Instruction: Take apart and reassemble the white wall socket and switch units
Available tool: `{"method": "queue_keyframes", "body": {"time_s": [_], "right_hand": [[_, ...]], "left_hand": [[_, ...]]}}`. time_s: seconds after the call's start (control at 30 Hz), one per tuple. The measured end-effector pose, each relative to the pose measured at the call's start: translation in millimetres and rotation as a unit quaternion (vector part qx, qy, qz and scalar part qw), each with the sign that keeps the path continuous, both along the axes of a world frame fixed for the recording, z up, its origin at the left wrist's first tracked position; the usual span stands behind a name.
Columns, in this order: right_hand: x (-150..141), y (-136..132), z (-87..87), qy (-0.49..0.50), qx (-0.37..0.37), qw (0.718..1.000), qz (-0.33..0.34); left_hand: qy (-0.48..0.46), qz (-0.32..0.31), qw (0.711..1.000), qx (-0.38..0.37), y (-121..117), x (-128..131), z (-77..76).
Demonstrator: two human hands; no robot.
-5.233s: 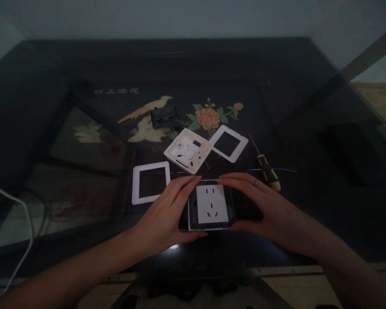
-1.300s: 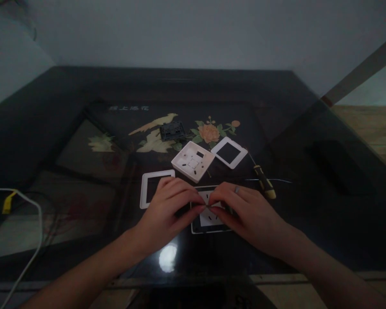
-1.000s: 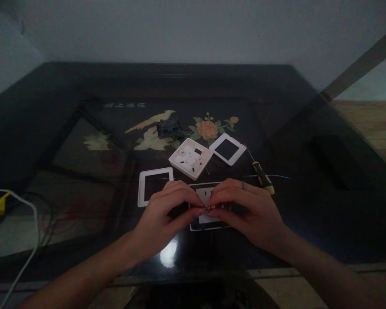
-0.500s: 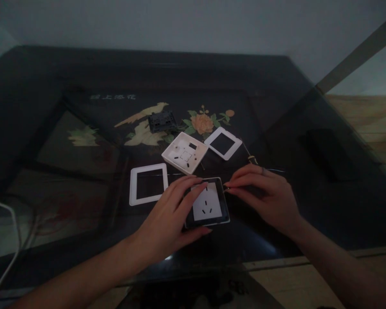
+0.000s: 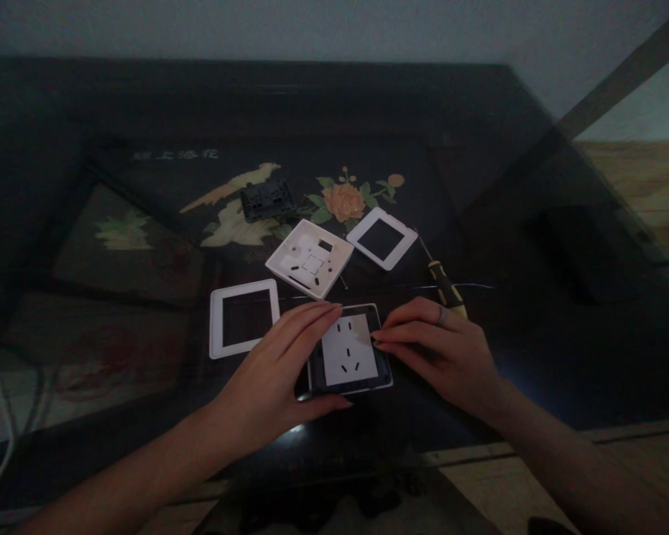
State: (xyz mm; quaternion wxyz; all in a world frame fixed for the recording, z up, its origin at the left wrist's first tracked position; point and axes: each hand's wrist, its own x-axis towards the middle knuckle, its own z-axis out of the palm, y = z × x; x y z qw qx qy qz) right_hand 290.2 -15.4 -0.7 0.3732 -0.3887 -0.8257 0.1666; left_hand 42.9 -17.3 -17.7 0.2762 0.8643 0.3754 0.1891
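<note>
A wall socket (image 5: 350, 357) with a white slotted face and dark surround sits in a white-edged box on the table in front of me. My left hand (image 5: 282, 371) grips it from the left, fingers over its far edge and thumb at the near edge. My right hand (image 5: 443, 342) is closed in a pinch at the socket's right side. Between its fingertips is a tiny dark piece, apparently a small screw (image 5: 375, 339), close to the dark surround. A yellow and black screwdriver (image 5: 447, 288) lies just beyond my right hand.
Beyond the socket lie a white back box (image 5: 311, 260), a white frame (image 5: 355, 236), a black socket plate (image 5: 267, 200) and a thin screw (image 5: 344, 282). Another white frame (image 5: 216, 323) is left of my left hand. A white cable (image 5: 5, 423) hangs at the left of the dark glossy table (image 5: 479, 223).
My left fingers have drawn back from the socket's face, showing its upper slots. My right fingertips have moved in over its right edge. The view has shifted slightly, revealing more of the screwdriver.
</note>
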Motion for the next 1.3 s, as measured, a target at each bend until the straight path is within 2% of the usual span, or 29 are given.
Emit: {"method": "queue_keyframes", "body": {"time_s": [0.27, 0.47, 1.3], "right_hand": [[-0.5, -2.0, -1.8, -0.017, 0.037, 0.999, 0.009], [-1.0, -2.7, -0.5, -0.042, 0.053, 0.997, 0.025], [-1.8, -1.3, 1.6, -0.033, 0.018, 0.999, 0.004]], "left_hand": [[-0.013, 0.007, 1.0, -0.02, -0.1, -0.6, 1.6], [-0.024, -0.003, 1.0, -0.003, -0.3, 1.3, 1.5], [-0.045, -0.007, 0.999, 0.008, -1.9, 6.1, -0.7]]}}
